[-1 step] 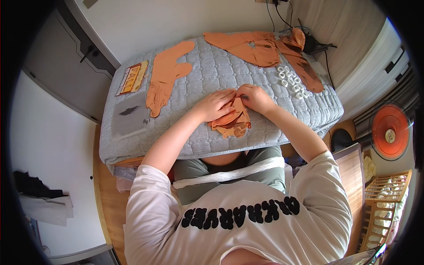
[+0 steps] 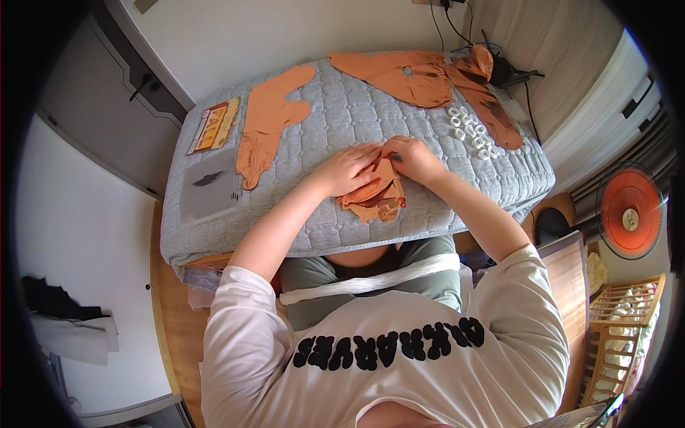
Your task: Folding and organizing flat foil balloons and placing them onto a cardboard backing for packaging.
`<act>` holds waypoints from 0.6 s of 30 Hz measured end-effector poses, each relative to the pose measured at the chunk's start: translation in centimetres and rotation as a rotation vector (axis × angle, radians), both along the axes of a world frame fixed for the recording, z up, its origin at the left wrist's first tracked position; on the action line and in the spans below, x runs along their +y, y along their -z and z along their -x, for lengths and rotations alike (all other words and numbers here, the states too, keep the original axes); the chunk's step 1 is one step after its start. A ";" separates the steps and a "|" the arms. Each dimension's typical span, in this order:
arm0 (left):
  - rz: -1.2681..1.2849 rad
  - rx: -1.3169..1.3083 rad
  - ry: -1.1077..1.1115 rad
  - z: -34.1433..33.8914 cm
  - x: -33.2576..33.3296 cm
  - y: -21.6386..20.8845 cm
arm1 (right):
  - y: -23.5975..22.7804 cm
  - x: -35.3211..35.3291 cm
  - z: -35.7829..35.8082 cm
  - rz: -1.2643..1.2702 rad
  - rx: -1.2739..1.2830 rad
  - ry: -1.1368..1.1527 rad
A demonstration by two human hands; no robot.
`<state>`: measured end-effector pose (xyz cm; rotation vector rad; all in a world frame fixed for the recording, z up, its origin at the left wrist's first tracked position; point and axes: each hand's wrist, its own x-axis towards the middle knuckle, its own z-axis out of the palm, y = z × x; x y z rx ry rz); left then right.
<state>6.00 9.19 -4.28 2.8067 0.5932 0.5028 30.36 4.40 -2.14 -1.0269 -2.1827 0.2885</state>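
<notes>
A crumpled, folded copper-orange foil balloon lies near the front edge of the bed, between my two hands. My left hand rests over its upper left part, thumb and fingers closed on the foil. At the upper right corner, my right hand pinches the foil with its fingertips beside the left fingers. What exactly sits between the fingertips is hidden. Farther left, a flat copper-orange foil balloon is spread out. Another flat foil piece lies at the back, with a long foil piece to its right.
Several small white rings lie at the right on the grey quilted mattress. At the left are a yellow-brown printed packet and a translucent plastic sheet. A black bag-like thing with cables sits at the back right corner. An orange fan stands right of the bed.
</notes>
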 end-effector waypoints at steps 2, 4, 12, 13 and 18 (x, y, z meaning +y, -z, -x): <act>-0.002 -0.001 -0.004 -0.1 0.0 -0.1 | -0.1 -0.6 0.3 0.039 0.020 0.005; 0.004 -0.003 -0.005 -0.1 -0.1 -0.1 | -0.1 -1.4 0.8 0.026 0.105 -0.018; 0.015 -0.010 -0.005 -0.2 -0.2 -0.3 | 0.7 -1.4 0.6 0.036 0.141 0.011; 0.012 0.001 -0.009 -0.2 -0.2 -0.3 | 1.0 -1.2 0.4 0.045 0.131 0.028; 0.027 0.012 -0.023 -0.2 -0.3 -0.4 | 1.0 -0.8 0.2 0.092 0.112 0.032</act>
